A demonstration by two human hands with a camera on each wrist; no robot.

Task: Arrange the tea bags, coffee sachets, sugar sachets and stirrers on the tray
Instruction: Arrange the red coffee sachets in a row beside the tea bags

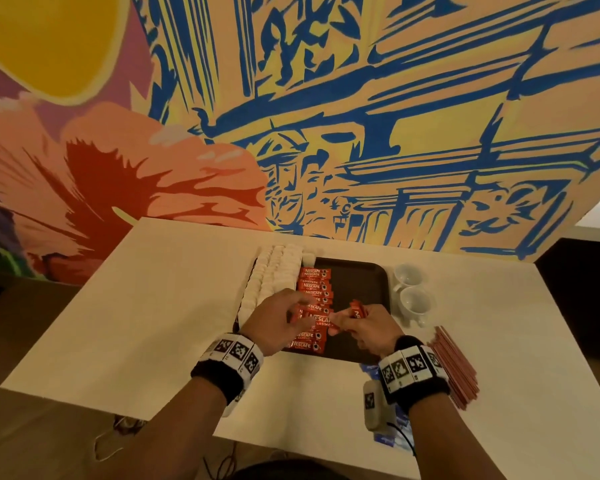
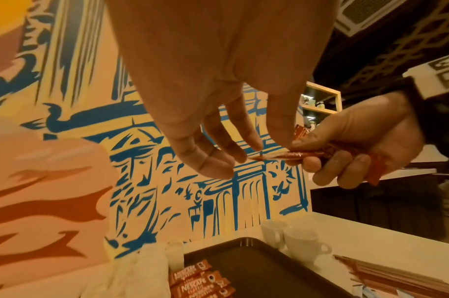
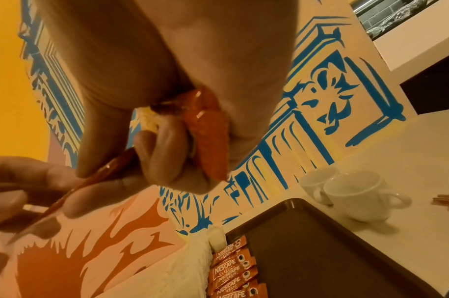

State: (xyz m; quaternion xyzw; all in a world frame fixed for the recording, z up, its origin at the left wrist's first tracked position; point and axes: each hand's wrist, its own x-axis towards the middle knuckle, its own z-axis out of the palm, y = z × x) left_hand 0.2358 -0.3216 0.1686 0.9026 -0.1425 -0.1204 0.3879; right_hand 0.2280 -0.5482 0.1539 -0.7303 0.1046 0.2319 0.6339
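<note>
two hands met above the near part of the dark tray (image 1: 374, 282), which lay on the white table (image 1: 153, 306) with most of its right half bare. on the tray's left side sat rows of white sachets (image 1: 271, 271), and just right of them a column of red coffee sachets (image 1: 314, 289), each with its long axis running across the tray, left to right. off the tray's right edge stood two white cups (image 1: 411, 289), and nearer the person on that side lay a bundle of reddish stirrers (image 1: 454, 365); blue packets (image 1: 383, 438) showed beside the right wrist. the right hand (image 1: 368, 327) was curled around a small clutch of red sachets (image 2: 320, 153), one end poking out toward the left hand (image 1: 278, 320). the left hand's fingertips (image 2: 253, 147) touched the offered sachet (image 3: 73, 187) at that end, though whether they already pinched it could not be told. the sachet's long axis pointed from right hand to left, roughly parallel to those laid down, and the column's near end lay directly under the left hand, so it seemed the left would draw it free and lower it there.
</note>
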